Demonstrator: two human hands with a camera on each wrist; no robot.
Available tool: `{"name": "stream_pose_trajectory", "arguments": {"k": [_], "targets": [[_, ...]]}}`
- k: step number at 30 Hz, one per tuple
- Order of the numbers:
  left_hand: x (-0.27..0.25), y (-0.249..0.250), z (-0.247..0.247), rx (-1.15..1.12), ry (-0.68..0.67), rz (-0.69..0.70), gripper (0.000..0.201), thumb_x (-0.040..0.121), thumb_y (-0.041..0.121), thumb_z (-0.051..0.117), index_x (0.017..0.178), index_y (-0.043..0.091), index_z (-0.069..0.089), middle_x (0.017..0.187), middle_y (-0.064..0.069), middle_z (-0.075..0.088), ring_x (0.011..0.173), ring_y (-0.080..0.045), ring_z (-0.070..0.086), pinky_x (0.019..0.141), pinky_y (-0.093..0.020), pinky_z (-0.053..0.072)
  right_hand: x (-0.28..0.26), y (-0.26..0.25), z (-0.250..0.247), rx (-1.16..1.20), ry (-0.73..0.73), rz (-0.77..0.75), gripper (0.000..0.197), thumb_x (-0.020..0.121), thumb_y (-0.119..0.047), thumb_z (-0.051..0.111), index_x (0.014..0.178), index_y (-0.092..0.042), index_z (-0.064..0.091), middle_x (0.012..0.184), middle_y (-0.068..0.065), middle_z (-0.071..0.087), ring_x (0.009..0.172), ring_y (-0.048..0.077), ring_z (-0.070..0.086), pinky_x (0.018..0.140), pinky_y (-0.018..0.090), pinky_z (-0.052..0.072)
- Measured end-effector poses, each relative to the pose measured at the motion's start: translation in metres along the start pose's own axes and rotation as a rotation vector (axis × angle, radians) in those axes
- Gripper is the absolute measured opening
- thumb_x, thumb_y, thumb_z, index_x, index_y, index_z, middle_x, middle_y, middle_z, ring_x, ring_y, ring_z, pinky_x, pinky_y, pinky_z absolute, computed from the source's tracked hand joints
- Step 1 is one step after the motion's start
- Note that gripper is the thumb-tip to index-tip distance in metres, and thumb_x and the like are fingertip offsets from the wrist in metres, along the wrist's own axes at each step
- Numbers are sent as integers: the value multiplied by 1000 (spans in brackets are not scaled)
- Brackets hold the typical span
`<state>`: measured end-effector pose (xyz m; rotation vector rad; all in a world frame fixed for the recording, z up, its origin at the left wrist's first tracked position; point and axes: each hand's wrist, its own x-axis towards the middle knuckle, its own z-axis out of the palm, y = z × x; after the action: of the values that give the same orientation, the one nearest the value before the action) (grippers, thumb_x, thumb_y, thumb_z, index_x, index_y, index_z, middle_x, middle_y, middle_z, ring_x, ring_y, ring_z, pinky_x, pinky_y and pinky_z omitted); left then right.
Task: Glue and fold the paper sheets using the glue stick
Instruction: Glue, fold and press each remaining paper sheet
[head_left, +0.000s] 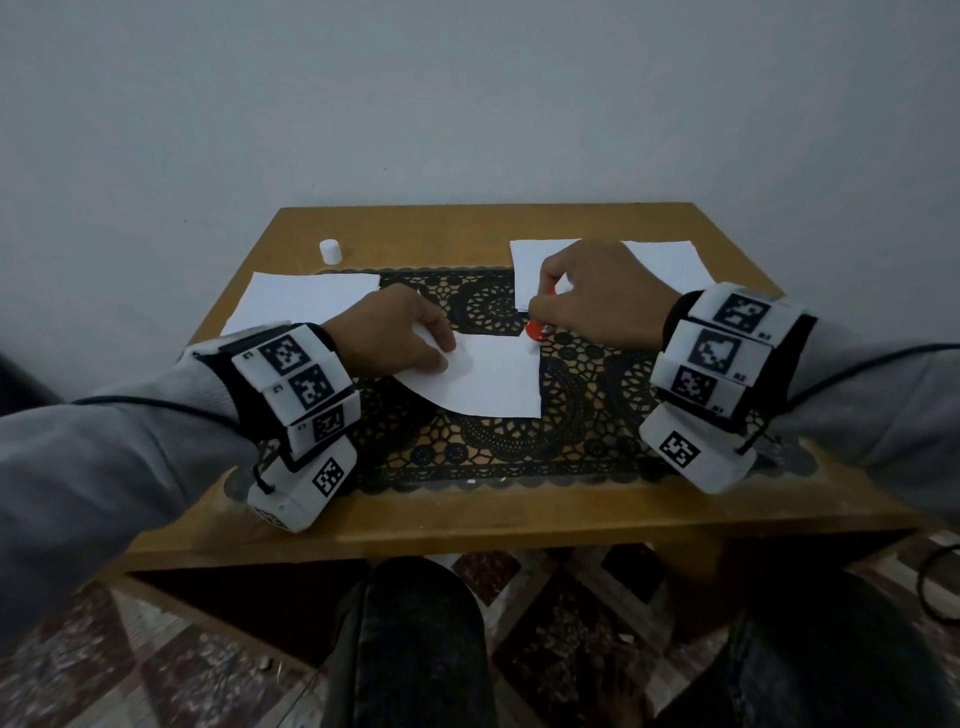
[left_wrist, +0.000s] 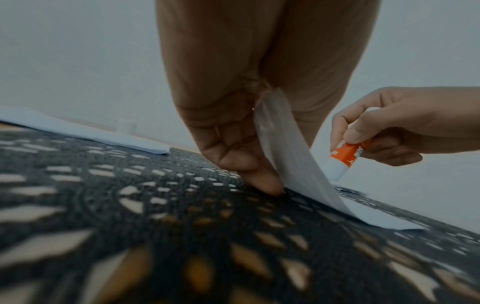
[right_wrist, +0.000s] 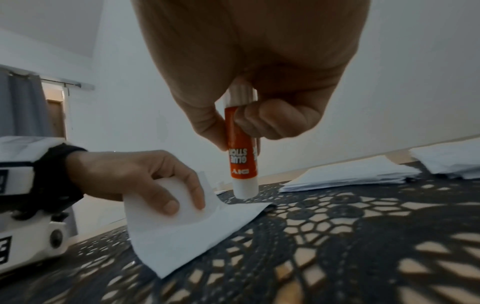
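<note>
Right, status near to far:

Mat: black lace mat (head_left: 498, 447) covered the middle of the wooden table (head_left: 467, 223); the working sheet lay on it.

Working sheet: one paper sheet (head_left: 493, 384) at mat centre, right part flat, left edge curled up off the mat. Not yet creased, judging by the open curve.

Left hand: left hand (head_left: 395, 332) pinched that raised left edge, thumb under, fingers on top; the left wrist view showed the flap standing up between thumb and fingers (left_wrist: 233, 156). One fingertip touched the mat.

Right hand: right hand (head_left: 602, 296) was curled round the glue stick (right_wrist: 242, 162), holding it upright, uncapped end down.

Glue stick: tip sat at the sheet's far right corner, touching or just above it; couldn't tell which. No glue trace could be made out on the paper.

Cap: white cap (head_left: 330, 251) stood on the bare table far left, well apart from both hands.

Left stack: paper stack (head_left: 306, 301) far left, partly on the mat. Looked flat; whether these were finished pieces, couldn't tell.

Right stack: second stack (head_left: 660, 260) far right under and behind the right hand, several loose sheets in the right wrist view.

Progress: my read was mid-cycle, gluing on the current sheet, fold pending. Sheets remaining: unknown.
</note>
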<state>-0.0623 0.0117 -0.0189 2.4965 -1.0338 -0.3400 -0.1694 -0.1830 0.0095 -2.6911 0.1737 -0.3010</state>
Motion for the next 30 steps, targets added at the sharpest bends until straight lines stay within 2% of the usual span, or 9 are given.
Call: {"name": "stream_pose_trajectory", "arguments": {"k": [5, 7, 9, 12, 15, 18, 21, 25, 30], "targets": [[-1, 4, 0, 29, -1, 4, 23, 81, 17, 73, 104, 17, 73, 121, 1, 62, 104, -12, 52, 86, -20, 34, 5, -1, 12, -66, -52, -2, 23, 87, -30, 62, 79, -9, 65, 78, -6, 50, 73, 14, 53, 61, 29, 34], [-2, 6, 1, 63, -15, 15, 28, 81, 17, 73, 108, 19, 71, 126, 2, 59, 110, -14, 51, 86, -19, 32, 7, -1, 15, -96, -58, 5, 23, 87, -32, 63, 82, -10, 64, 91, -3, 51, 84, 16, 53, 72, 29, 33], [-2, 9, 2, 100, -53, 27, 34, 81, 17, 73, 115, 23, 69, 130, 4, 55, 118, -16, 48, 88, -19, 31, 9, -2, 16, -127, -68, 5, 22, 87, -32, 63, 83, -11, 64, 89, -4, 49, 84, 15, 51, 77, 29, 32], [-1, 13, 2, 128, -100, 39, 39, 81, 19, 74, 118, 27, 67, 133, 6, 54, 120, -16, 47, 89, -20, 30, 9, -6, 14, -134, -85, -3, 20, 85, -31, 64, 82, -11, 63, 72, -11, 42, 65, 9, 46, 67, 27, 37], [0, 13, 2, 145, -104, 32, 41, 80, 21, 75, 119, 29, 66, 134, 4, 55, 121, -17, 47, 92, -23, 32, 7, -9, 12, -136, -96, -18, 19, 86, -29, 64, 82, -10, 64, 68, -13, 40, 57, 6, 42, 52, 23, 32], [0, 14, 3, 156, -104, 29, 42, 79, 21, 76, 119, 29, 66, 135, 3, 55, 122, -18, 47, 98, -28, 35, 5, -11, 11, -126, -126, -20, 20, 85, -30, 64, 80, -10, 64, 67, -10, 43, 60, 7, 45, 51, 23, 31], [-1, 16, 2, 152, -108, 27, 42, 80, 19, 75, 120, 27, 66, 135, 3, 55, 122, -18, 47, 97, -26, 34, 1, -13, 10, -105, -155, -24, 23, 84, -30, 66, 78, -8, 66, 64, -6, 47, 58, 9, 46, 50, 24, 32], [-1, 16, 2, 165, -99, 29, 42, 80, 19, 75, 120, 27, 66, 136, 3, 54, 123, -18, 46, 94, -25, 33, -8, -15, 10, -53, -189, -52, 23, 83, -28, 67, 73, -8, 65, 59, -5, 44, 52, 9, 41, 51, 23, 31], [-1, 13, 4, 174, -106, 14, 41, 80, 24, 75, 119, 29, 65, 137, 3, 52, 125, -19, 45, 102, -31, 33, -20, -19, 7, -38, -269, -65, 21, 84, -30, 66, 75, -11, 68, 59, -7, 43, 53, 9, 39, 51, 20, 28]]}}
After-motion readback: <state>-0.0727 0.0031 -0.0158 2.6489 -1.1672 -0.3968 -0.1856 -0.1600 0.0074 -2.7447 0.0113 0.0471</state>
